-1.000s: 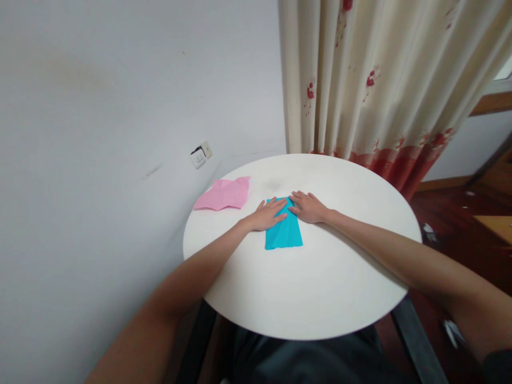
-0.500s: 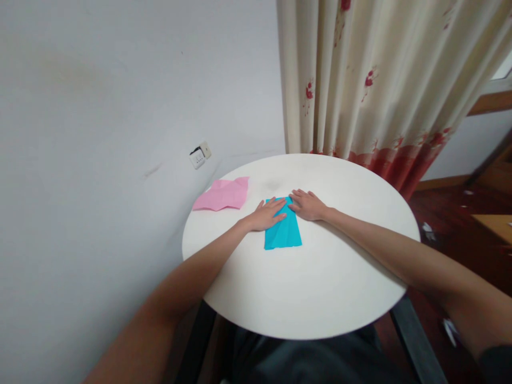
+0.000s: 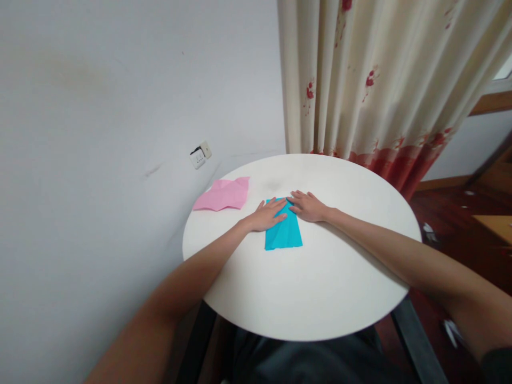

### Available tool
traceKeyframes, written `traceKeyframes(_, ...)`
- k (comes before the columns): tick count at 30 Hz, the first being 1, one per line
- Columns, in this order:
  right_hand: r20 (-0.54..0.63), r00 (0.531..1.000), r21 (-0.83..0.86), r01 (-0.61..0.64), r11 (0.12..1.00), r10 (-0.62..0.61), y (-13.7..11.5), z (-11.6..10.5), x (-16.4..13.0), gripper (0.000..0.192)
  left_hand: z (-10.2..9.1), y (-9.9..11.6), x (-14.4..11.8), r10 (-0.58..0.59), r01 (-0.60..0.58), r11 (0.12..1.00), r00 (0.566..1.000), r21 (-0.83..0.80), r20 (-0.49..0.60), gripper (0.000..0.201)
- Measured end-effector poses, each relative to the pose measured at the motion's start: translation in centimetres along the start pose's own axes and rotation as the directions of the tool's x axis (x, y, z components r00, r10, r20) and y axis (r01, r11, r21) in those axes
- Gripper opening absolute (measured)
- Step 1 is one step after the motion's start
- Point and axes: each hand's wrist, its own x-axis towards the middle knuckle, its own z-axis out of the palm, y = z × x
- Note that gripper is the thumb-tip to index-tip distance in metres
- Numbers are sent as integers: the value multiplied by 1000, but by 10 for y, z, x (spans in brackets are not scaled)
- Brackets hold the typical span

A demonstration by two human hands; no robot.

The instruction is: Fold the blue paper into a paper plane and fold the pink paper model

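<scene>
Step in hand, judged from the pose: flattening the blue sheet (image 3: 285, 235) against the worktop (image 3: 312, 290) with 2 hands. Good technique would be light, even pressure: anchor with the left hand (image 3: 265, 215), then stroke outward along the creases with the right hand (image 3: 307, 207), lifting between passes so the thin material neither drags nor tears. The near edge deserves care, as neither hand covers it.

Position: blue sheet lies mid-worktop, beneath the left fingers, which cross its upper part from the left, lightly fanned, thumb parted and reaching over the middle. Right fingers are somewhat spread, tips at the far right corner, thumb at the right edge; right palm is off the sheet. Neither hand pinches anything. The near half projects uncovered toward the person, widening slightly and faintly creased.

Also noted: 1 pink sheet (image 3: 223, 195), well left of the blue, untouched, by the worktop's far left rim.
</scene>
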Motion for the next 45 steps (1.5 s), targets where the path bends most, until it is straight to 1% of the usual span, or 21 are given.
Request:
traceKeyframes(7,18,999,29,38,999,-39,-3,0,-5,61,-2,3,-1,-6,6,1000,1000,-6,6,68)
traceKeyframes(15,8,1000,15,-13,1000,12,-3,5,-3,69,-1,1,1,-2,2,1000,1000,-15,1,68)
traceKeyframes(19,-8,999,9,-39,999,39,-2,5,-1,69,-2,3,0,-13,13,1000,1000,-17,5,68)
traceKeyframes(23,0,998,8,-69,998,69,-3,3,0,67,-3,4,-1,-14,14,1000,1000,-14,8,69)
traceKeyframes(29,7,998,21,-67,998,67,-4,1,0,67,0,0,0,-8,8,1000,1000,-1,2,69)
traceKeyframes(36,-11,1000,40,-7,999,8,-3,1,-3,64,2,-1,2,-7,7,1000,1000,3,-1,69)
traceKeyframes(45,-6,998,17,-60,998,61,-4,2,0,66,2,-1,2,-7,7,1000,1000,3,-8,69)
